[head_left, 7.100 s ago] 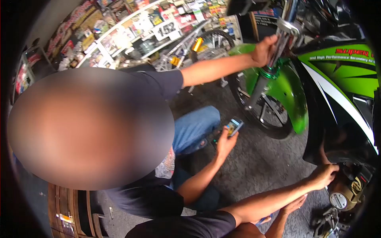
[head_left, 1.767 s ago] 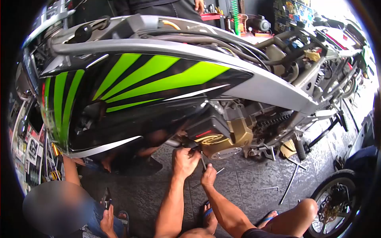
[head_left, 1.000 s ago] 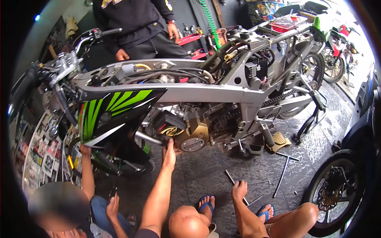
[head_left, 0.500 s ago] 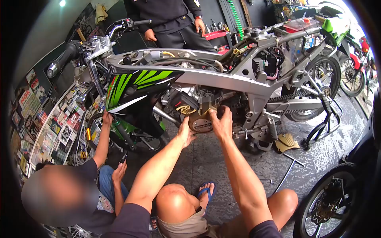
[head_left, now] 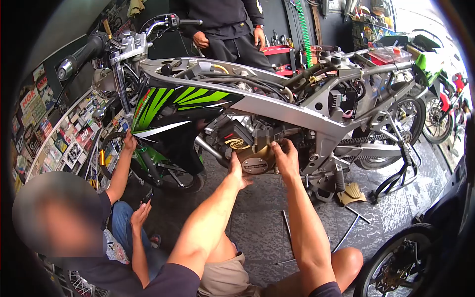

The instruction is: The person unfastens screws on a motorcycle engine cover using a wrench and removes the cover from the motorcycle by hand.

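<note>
A gold engine cover (head_left: 267, 153) with a round lettered badge sits against the side of the motorcycle's engine (head_left: 236, 129). My left hand (head_left: 239, 173) grips its left and lower edge, with the thumb on the front. On the opposite edge my right hand (head_left: 286, 159) is closed, its fingertips partly hidden. Whether the cover sits flush against the engine I cannot tell. Just above my left hand is a black part with gold lettering (head_left: 237, 143). The green and black fairing (head_left: 185, 111) is on the bike's frame to the left.
A crouching person at left has one hand (head_left: 129, 141) near the fairing and a phone (head_left: 147, 196) in the other. Another person (head_left: 225, 24) stands behind the bike. On the floor lie a gold cover piece (head_left: 352, 193) and a T-handle wrench (head_left: 350, 228). A wheel (head_left: 398, 267) stands at lower right.
The view has shifted, so the bike appears farther right and slightly lower. Both my hands are still on the gold cover; my right hand's fingers sit a little differently on its edge.
</note>
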A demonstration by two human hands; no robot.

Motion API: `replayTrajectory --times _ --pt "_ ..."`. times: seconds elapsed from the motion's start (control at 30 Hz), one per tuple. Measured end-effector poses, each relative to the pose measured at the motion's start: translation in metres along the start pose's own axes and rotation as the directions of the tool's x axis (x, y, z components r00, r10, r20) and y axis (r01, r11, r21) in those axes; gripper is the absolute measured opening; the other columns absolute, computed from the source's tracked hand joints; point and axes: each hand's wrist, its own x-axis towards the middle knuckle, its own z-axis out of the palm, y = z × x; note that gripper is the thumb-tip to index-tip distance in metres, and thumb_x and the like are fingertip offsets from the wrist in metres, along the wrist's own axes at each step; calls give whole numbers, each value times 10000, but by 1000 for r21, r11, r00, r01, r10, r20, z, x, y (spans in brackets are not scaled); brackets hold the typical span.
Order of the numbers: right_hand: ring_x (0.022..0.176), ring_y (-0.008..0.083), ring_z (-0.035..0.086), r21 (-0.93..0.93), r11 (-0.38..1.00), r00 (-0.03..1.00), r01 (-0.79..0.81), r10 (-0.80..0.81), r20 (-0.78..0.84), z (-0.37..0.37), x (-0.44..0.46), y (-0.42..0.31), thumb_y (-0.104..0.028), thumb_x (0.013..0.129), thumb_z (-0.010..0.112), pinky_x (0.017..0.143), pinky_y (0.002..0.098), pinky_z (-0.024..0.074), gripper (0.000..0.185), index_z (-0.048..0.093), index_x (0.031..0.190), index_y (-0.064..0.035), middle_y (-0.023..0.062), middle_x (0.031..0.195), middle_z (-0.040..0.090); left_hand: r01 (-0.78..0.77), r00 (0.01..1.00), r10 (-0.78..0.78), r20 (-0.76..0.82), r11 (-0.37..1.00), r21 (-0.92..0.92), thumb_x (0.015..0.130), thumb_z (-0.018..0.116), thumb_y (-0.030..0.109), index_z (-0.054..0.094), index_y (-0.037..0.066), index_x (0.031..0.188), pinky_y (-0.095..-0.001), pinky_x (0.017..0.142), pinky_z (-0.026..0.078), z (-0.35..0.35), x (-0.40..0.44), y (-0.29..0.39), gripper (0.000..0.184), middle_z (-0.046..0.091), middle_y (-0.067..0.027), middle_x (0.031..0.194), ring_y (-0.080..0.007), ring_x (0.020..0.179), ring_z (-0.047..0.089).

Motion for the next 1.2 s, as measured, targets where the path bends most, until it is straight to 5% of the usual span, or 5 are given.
replayTrajectory --times 0.27,0.67,0.87,1.1,1.2 --pt "960 235 643 -58 997 998 -55 57 38 3 8 -12 -310 902 611 823 342 482 438 601 1104 79 194 1017 680 83 986 -118 -121 961 -265 731 260 889 373 53 1420 -597 1110 170 -13 21 -17 1088 334 -245 1440 -419 1343 293" --pt "957 287 620 -241 970 998 34 -44 -35 14 -3 -43 -354 884 644 885 369 457 515 612 1106 110 248 1043 664 -314 872 470 140 755 -575 831 320 796 436 119 1364 -510 992 423 -13 68 -51 870 548 -130 1305 -306 1181 532" --pt "961 288 611 -347 928 990 137 -121 67 6 27 4 -419 892 633 894 350 459 660 538 1187 164 258 1095 643 -173 970 70 -231 868 -465 788 436 788 587 213 1138 -281 637 419 -5 61 -43 690 654 29 971 -80 784 585" --pt "921 272 592 -410 898 987 158 -156 37 5 34 14 -478 897 603 857 357 443 630 603 1143 102 238 1067 651 -175 984 173 -43 882 -438 736 504 798 253 200 1503 -417 993 374 -19 74 -55 1004 358 -95 1478 -259 1292 397" --pt "951 284 588 -315 943 994 108 -100 42 9 38 7 -474 889 614 889 354 431 628 598 1165 90 244 1091 645 -216 971 139 -193 852 -477 739 489 809 368 196 1415 -378 890 381 4 83 -76 922 488 -38 1290 -184 1110 470"
